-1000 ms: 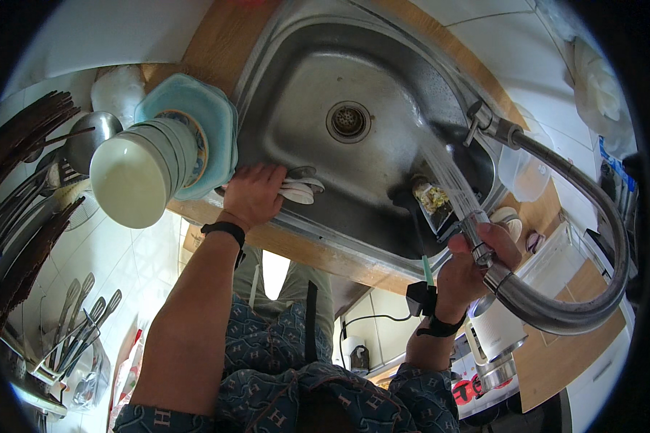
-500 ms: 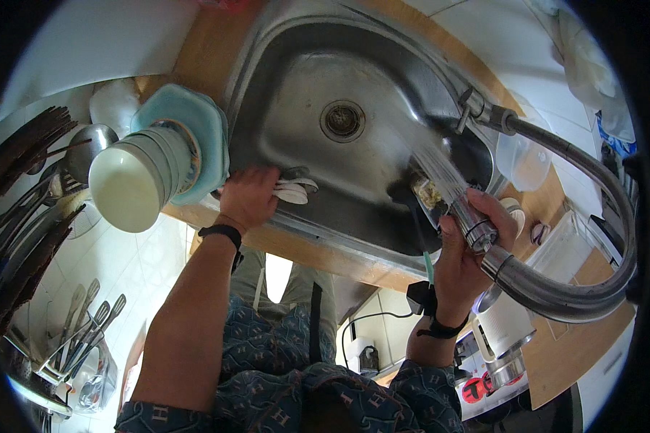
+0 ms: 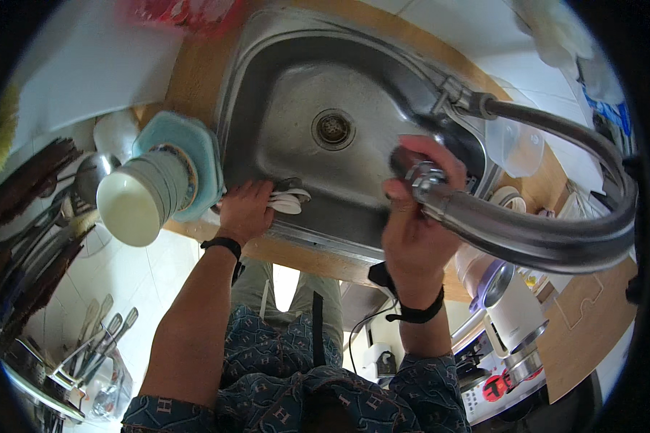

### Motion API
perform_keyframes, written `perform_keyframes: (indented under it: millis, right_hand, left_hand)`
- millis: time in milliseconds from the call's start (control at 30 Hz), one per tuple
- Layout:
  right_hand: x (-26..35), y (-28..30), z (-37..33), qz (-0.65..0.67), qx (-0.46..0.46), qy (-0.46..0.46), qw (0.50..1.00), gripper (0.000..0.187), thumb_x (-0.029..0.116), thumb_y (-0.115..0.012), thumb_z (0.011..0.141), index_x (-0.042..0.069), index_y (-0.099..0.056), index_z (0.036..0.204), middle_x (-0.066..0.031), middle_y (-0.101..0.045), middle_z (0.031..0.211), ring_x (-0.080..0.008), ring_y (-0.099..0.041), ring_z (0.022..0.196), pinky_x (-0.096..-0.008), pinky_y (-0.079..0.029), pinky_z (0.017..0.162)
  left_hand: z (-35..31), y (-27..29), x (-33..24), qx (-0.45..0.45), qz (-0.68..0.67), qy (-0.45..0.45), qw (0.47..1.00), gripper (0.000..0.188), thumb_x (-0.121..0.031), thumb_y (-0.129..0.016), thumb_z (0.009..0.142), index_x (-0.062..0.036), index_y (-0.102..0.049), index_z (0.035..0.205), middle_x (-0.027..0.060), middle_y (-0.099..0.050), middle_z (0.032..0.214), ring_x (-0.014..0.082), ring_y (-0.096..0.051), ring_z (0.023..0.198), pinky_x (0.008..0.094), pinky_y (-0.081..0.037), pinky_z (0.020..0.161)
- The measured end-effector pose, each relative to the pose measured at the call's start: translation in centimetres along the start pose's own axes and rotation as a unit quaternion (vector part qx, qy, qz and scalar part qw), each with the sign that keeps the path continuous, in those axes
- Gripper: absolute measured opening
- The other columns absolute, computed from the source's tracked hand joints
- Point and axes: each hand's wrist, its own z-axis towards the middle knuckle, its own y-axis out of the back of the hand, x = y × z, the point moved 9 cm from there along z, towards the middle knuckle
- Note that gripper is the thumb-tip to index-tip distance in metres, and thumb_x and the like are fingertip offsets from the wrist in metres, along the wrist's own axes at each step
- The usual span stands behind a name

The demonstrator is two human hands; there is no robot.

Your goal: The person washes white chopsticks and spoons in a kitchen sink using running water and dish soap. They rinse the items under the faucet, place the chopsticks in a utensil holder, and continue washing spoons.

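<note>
Hands apart, both occupied. Left hand (image 3: 245, 211) at the front left of the sink, fingers closed on a small bunch of spoons (image 3: 287, 204); whether its heel rests on the rim, cannot tell. Right hand (image 3: 415, 242) raised over the basin's right side, thumb and fingers wrapped round the spray head (image 3: 408, 167).

Wooden counter (image 3: 195, 72): largest surface, bordering the basin at back, left and front. Stainless steel sink (image 3: 289, 94) set into it, rounded corners, fills the upper middle of the view. Flexible metal hose (image 3: 527, 245), thick to the eye because near the camera; loops from the faucet base (image 3: 477, 105) on the right, out round and back to the spray head.

Left of the sink, a stack of crockery: light-blue angular dishes (image 3: 209, 148) lowest, one rim with a coloured pattern (image 3: 189, 173) next, pale nested bowls (image 3: 128, 209) on top. Stack near the left hand. Clear plastic container (image 3: 514, 148) just right of the basin, by the faucet base. Black wristbands (image 3: 222, 244) on both wrists. Round drain (image 3: 333, 130), well apart from either hand. Spoons smallest: white bowl ends, plus a grey metal one, protrude right of the left fingers, over the basin's front-left edge; handles hidden by the hand.
</note>
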Motion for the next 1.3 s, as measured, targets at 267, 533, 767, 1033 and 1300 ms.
perform_keyframes:
  millis: [267, 533, 767, 1033, 1300]
  right_hand:
    - [1.3, -0.1, -0.1, 0.129, -0.025, 0.006, 0.991, 0.032, 0.021, -0.072, 0.096, 0.001, -0.063, 0.119, -0.0129, -0.066, 0.110, -0.0229, -0.066, 0.089, -0.0324, -0.051, 0.077]
    - [1.9, 1.6, -0.1, -0.004, 0.079, -0.048, 0.996, 0.032, 0.022, -0.074, 0.092, 0.002, -0.064, 0.115, -0.0114, -0.069, 0.098, -0.0279, -0.067, 0.081, -0.0346, -0.051, 0.073]
    - [1.1, 1.9, 0.4, -0.003, 0.057, 0.030, 0.998, 0.047, 0.031, -0.079, 0.087, 0.007, -0.065, 0.123, -0.0069, -0.068, 0.094, -0.0197, -0.065, 0.078, -0.0339, -0.050, 0.070]
    - [-11.8, 4.9, 2.2, -0.107, 0.054, -0.147, 0.982, 0.051, 0.019, -0.076, 0.089, 0.015, -0.060, 0.136, -0.0105, -0.065, 0.098, -0.0238, -0.063, 0.078, -0.0353, -0.053, 0.071]
    - [-13.9, 2.8, 4.2, -0.233, 0.058, -0.007, 0.971, 0.032, 0.022, -0.073, 0.091, 0.012, -0.065, 0.120, -0.0094, -0.066, 0.101, -0.0300, -0.066, 0.089, -0.0403, -0.054, 0.076]
  left_hand:
    - [0.2, 0.5, -0.1, 0.021, 0.015, 0.041, 0.999, 0.032, -0.021, -0.064, 0.075, -0.0112, -0.057, 0.105, 0.0152, -0.064, 0.097, 0.0380, -0.063, 0.095, 0.0522, -0.051, 0.083]
    - [0.0, 0.0, 0.0, -0.003, 0.028, -0.010, 1.000, 0.032, -0.021, -0.064, 0.075, -0.0107, -0.058, 0.104, 0.0116, -0.065, 0.093, 0.0341, -0.065, 0.089, 0.0502, -0.051, 0.081]
    - [0.0, 0.1, -0.1, 0.008, 0.021, -0.004, 1.000, 0.034, -0.020, -0.065, 0.076, -0.0104, -0.058, 0.108, 0.0113, -0.066, 0.098, 0.0336, -0.064, 0.094, 0.0505, -0.051, 0.084]
    - [0.1, 0.3, 0.0, 0.008, -0.005, 0.001, 1.000, 0.035, -0.019, -0.068, 0.077, -0.0109, -0.057, 0.109, 0.0114, -0.066, 0.099, 0.0329, -0.065, 0.097, 0.0500, -0.051, 0.086]
    - [0.1, 0.6, -0.1, 0.012, 0.007, -0.001, 1.000, 0.036, -0.020, -0.067, 0.077, -0.0104, -0.055, 0.109, 0.0112, -0.065, 0.097, 0.0323, -0.065, 0.096, 0.0500, -0.052, 0.086]
